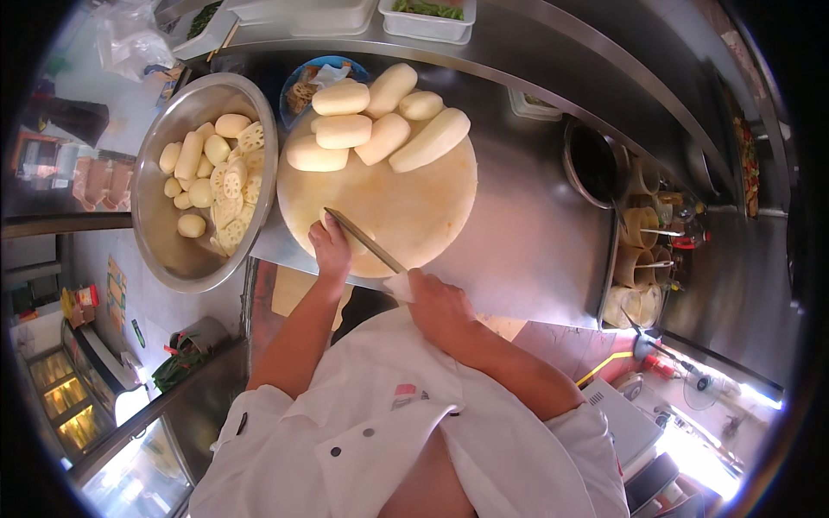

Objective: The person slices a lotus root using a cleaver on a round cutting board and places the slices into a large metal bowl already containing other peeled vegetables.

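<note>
My right hand (442, 305) grips the handle of a kitchen knife (368, 241), with white cloth or paper wrapped by the handle. Seen nearly from its spine, the blade slants across the front of a round cutting board (414, 201). At the blade's tip end, my left hand (331, 249) holds a pale peeled root piece, mostly hidden by fingers and knife. Pale flesh also shows just right of the blade. Several peeled lotus root sections (343, 131) are heaped on the board's far side, one long section (431, 140) lying at the right.
Left of the board, a large metal bowl (155, 220) contains lotus root slices (234, 178) and whole peeled pieces (191, 226). A blue basin (285, 90) behind holds scraps. White tubs (427, 27) stand on the overhead shelf. A dark pot (592, 162) and seasoning containers (638, 228) sit right.
</note>
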Available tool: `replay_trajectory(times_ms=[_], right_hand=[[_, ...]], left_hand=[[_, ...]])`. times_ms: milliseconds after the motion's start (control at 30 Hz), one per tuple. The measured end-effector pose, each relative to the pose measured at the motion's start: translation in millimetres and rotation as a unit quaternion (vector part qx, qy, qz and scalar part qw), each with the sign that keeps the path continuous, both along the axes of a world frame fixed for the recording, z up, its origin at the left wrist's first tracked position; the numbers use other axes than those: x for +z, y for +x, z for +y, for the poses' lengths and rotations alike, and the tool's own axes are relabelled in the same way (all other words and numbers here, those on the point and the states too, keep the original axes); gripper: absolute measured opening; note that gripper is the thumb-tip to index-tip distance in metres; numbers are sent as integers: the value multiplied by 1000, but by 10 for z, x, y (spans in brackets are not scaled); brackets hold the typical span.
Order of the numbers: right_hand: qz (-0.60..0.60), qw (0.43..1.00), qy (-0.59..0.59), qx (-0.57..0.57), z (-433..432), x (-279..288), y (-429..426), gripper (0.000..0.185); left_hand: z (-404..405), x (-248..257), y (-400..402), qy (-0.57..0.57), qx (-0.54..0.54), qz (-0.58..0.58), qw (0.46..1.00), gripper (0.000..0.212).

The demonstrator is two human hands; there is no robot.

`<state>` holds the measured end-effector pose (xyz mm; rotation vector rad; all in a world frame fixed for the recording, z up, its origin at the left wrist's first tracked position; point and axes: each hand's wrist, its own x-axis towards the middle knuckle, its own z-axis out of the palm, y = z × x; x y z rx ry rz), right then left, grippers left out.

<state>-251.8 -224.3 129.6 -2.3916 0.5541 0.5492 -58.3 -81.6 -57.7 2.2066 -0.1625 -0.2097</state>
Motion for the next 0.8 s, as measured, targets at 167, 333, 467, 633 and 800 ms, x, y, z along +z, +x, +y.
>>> replay_trajectory(times_ms=[167, 333, 467, 633, 800], right_hand=[[-24, 999, 26, 30, -72, -28, 10, 24], [28, 997, 65, 29, -141, 17, 235, 25], [13, 996, 84, 11, -93, -195, 351, 28], [11, 998, 69, 10, -123, -638, 736, 25], [-25, 997, 68, -4, -119, -921, 782, 24]], left_hand=[[42, -60, 47, -8, -19, 9, 1000, 53], [169, -250, 73, 31, -47, -44, 997, 48], [124, -264, 76, 33, -51, -46, 997, 46], [-8, 35, 15, -4, 11, 19, 1000, 50], [-1, -7, 58, -58, 27, 63, 996, 57]])
